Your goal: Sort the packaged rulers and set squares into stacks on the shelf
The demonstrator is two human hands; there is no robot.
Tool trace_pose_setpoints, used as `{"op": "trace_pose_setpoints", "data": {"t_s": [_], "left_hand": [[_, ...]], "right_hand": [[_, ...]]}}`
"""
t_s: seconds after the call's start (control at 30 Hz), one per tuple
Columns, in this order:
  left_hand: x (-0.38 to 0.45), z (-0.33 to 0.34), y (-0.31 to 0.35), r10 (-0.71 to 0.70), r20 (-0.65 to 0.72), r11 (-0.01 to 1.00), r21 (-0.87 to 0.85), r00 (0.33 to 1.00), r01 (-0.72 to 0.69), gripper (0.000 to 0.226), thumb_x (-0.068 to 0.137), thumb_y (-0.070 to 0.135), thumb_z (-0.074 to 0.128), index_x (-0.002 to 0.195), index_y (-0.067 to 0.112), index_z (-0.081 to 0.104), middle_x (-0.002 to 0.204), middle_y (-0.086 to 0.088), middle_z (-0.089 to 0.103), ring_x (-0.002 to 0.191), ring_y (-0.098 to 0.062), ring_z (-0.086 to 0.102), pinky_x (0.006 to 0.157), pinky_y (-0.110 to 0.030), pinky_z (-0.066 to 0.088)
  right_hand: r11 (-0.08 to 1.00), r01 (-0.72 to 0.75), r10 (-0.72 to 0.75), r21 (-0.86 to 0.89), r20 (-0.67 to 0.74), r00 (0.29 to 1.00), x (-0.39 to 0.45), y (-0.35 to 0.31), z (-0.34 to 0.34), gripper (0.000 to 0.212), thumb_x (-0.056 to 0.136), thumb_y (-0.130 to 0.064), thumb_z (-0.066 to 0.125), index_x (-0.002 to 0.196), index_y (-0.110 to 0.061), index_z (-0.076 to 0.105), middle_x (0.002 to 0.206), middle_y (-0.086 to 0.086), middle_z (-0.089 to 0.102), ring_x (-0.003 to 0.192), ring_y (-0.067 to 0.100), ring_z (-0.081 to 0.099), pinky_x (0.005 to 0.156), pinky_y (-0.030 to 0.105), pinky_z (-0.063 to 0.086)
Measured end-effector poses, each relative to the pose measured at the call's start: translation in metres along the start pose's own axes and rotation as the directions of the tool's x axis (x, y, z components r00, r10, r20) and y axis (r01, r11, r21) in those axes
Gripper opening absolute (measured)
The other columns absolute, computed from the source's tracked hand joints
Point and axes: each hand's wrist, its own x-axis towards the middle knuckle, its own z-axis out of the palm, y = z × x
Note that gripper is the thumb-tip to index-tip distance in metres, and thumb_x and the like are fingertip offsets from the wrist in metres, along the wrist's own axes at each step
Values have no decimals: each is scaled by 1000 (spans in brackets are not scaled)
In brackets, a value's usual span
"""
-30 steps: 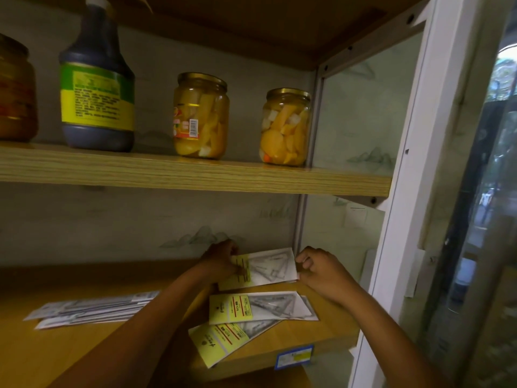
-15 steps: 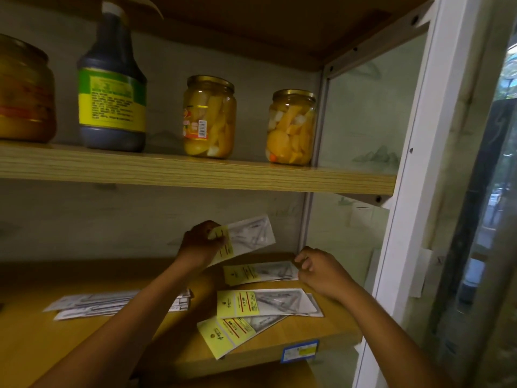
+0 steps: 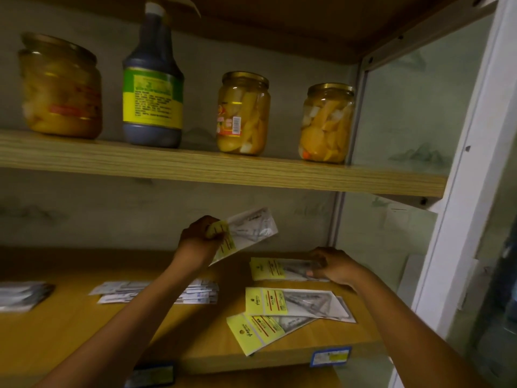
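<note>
Head view: nearest, two yellow-headed set square packets (image 3: 291, 312) lie fanned on the lower shelf (image 3: 70, 326), with a ruler stack (image 3: 156, 292) to their left. Farther back, the right hand (image 3: 333, 266) rests curled on a flat packet (image 3: 279, 269), seemingly pinching its clear end. The left hand (image 3: 200, 242) grips another packet's (image 3: 246, 233) yellow header, lifted and tilted. Jars (image 3: 326, 123) stand on the shelf above.

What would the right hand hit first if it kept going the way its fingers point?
The right hand points left along the set square pack it grips; beyond that, probably the left forearm, though depth is unclear.
</note>
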Motion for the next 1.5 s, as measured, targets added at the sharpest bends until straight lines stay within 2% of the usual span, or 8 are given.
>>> {"op": "trace_pose_setpoints", "data": {"t_s": [0.37, 0.53, 0.8, 0.97, 1.1, 1.27, 1.4, 1.5], "left_hand": [[-4, 11, 9, 8, 10, 1000, -24, 1000, -8, 14, 88, 16, 66, 102, 16, 64, 103, -6, 67, 91, -23, 60, 71, -26, 40], [-3, 12, 11, 24, 19, 997, -80, 1000, -22, 14, 90, 16, 65, 103, 16, 64, 102, -4, 64, 87, -18, 55, 72, -27, 39], [-8, 19, 22, 47, 78, 978, -204, 996, -30, 8, 93, 11, 59, 101, 15, 60, 103, -8, 65, 93, -25, 59, 69, -31, 42], [-19, 28, 29, 74, 212, 964, -264, 974, -16, 12, 93, 10, 60, 105, 10, 62, 104, -9, 63, 99, -26, 58, 76, -30, 42], [-34, 39, 29, 99, 394, 956, -292, 914, 22, 16, 91, 13, 64, 107, 13, 64, 107, -3, 65, 106, -23, 60, 82, -26, 40], [-45, 50, 29, 86, 516, 984, -177, 853, 8, 17, 91, 18, 64, 105, 10, 64, 106, -11, 69, 100, -24, 64, 85, -39, 51], [-49, 61, 27, 92, 545, 988, 57, 833, -146, 17, 88, 25, 69, 74, 20, 61, 76, 3, 62, 69, -9, 58, 54, -16, 40], [-50, 64, 24, 101, 583, 943, 201, 806, -264, 25, 88, 34, 67, 105, 16, 69, 103, -3, 68, 95, -18, 65, 68, -24, 45]], "right_hand": [[994, -56, 49, -89, -78, 996, 1, 2, 4, 63, 73, -58, 77, 122, -23, 56, 118, 2, 53, 115, 27, 47, 82, 29, 33], [964, 66, -4, 258, -235, 972, -11, 0, 2, 55, 66, -27, 86, 112, -15, 58, 104, -4, 62, 95, 18, 60, 63, 14, 41], [864, 183, 110, 468, -531, 840, -37, -1, -11, 35, 79, -8, 77, 109, -20, 63, 99, 5, 72, 90, 23, 68, 78, 37, 57], [856, 211, 142, 472, -609, 781, -54, -2, -21, 31, 84, -5, 73, 109, -20, 63, 107, 4, 70, 96, 20, 64, 66, 11, 45], [848, 211, 179, 486, -637, 750, -67, -4, -27, 33, 86, -5, 72, 114, -19, 63, 110, 1, 67, 96, 15, 60, 59, 5, 45], [811, 242, 197, 533, -638, 745, -80, -6, -31, 36, 87, -2, 71, 115, -21, 62, 113, 2, 67, 101, 19, 64, 61, 6, 50], [807, 239, 206, 540, -636, 744, -86, -7, -32, 37, 87, -5, 71, 118, -23, 60, 113, 2, 66, 96, 17, 64, 59, 8, 50], [808, 247, 201, 535, -644, 738, -89, -8, -31, 38, 87, -5, 71, 120, -20, 59, 115, 3, 66, 93, 15, 62, 58, 6, 47]]}}
